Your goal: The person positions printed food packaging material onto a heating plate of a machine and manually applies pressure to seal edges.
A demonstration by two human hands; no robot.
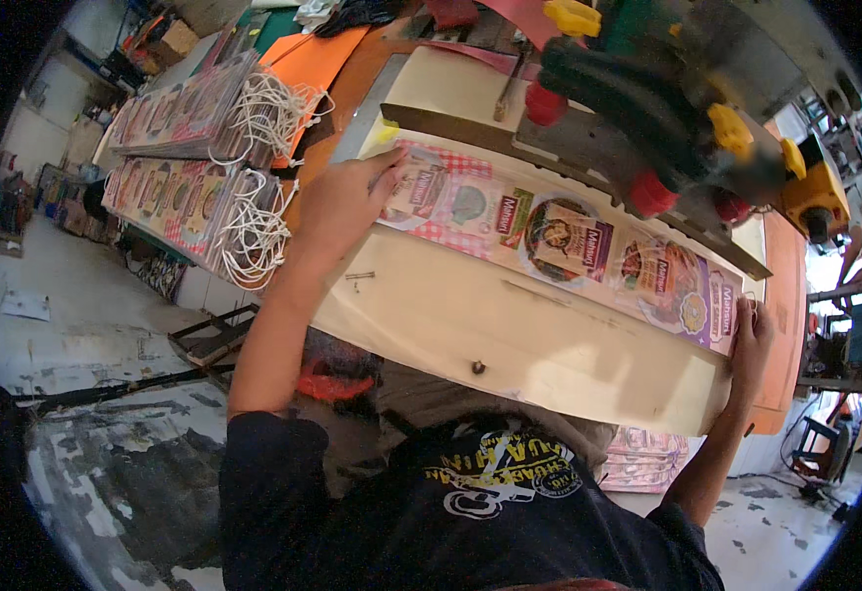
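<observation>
A flat printed paper bag (559,246) with colourful food pictures lies lengthwise on a pale wooden work board (510,345), its far edge under a machine bar (588,167). My left hand (344,202) presses on the bag's left end, fingers spread flat. My right hand (749,345) grips the bag's right end at the board's corner. Both forearms come up from the lower edge of the view.
Stacks of finished printed bags with white cord handles (194,158) lie on the table to the left. A machine with red and yellow knobs (667,108) stands behind the board. Orange sheets (318,54) lie at the back. More printed bags (642,458) sit below the board.
</observation>
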